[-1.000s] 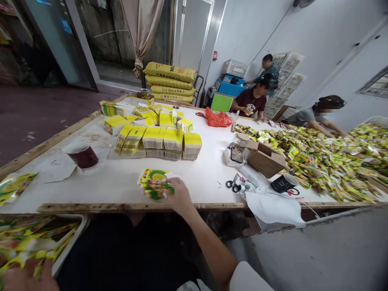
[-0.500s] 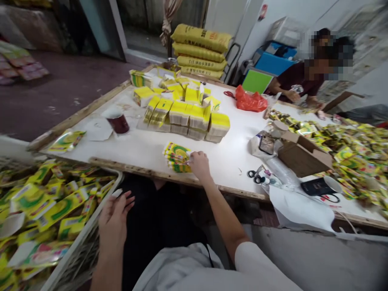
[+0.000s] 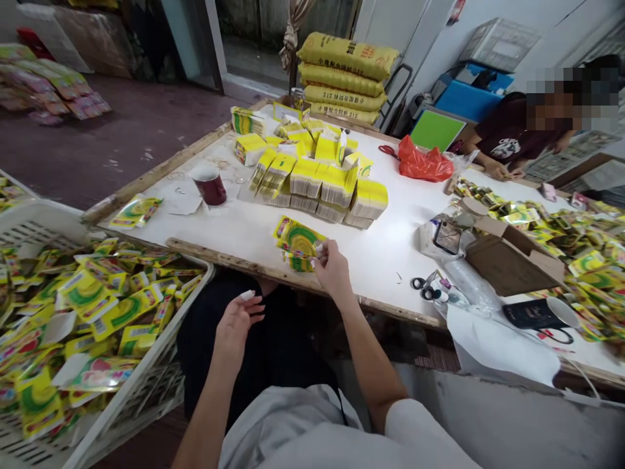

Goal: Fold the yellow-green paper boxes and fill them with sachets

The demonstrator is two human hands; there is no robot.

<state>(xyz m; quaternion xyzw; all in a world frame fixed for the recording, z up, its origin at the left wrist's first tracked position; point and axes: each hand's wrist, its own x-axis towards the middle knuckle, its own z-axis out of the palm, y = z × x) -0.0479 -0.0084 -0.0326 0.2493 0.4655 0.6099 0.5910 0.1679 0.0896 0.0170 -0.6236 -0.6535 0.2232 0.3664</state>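
Observation:
My right hand (image 3: 333, 270) is at the front edge of the table, its thumb and fingers pinching the right end of a yellow-and-green packet (image 3: 300, 238). That packet is lifted at a tilt over other similar packets (image 3: 299, 262) lying on the table. White covers show on some fingertips of both hands. Over my lap, between the crate and the table edge, my left hand (image 3: 234, 335) is held with fingers apart and nothing visible in it. Just behind the packets stand stacked yellow-and-white cards (image 3: 306, 179) in bundled rows.
To the left, a white plastic crate (image 3: 195, 296) holds many yellow packets. A maroon cup (image 3: 209, 185), red plastic bag (image 3: 424, 161), scissors (image 3: 428, 286), open cardboard box (image 3: 515, 264) and black mug (image 3: 537, 314) are on the table. A person (image 3: 512, 133) sits at the far right beside heaped packets.
My right hand has raised one packet off the group and tilted it. My left hand has moved right, away from the crate towards the table. The view has swung slightly left.

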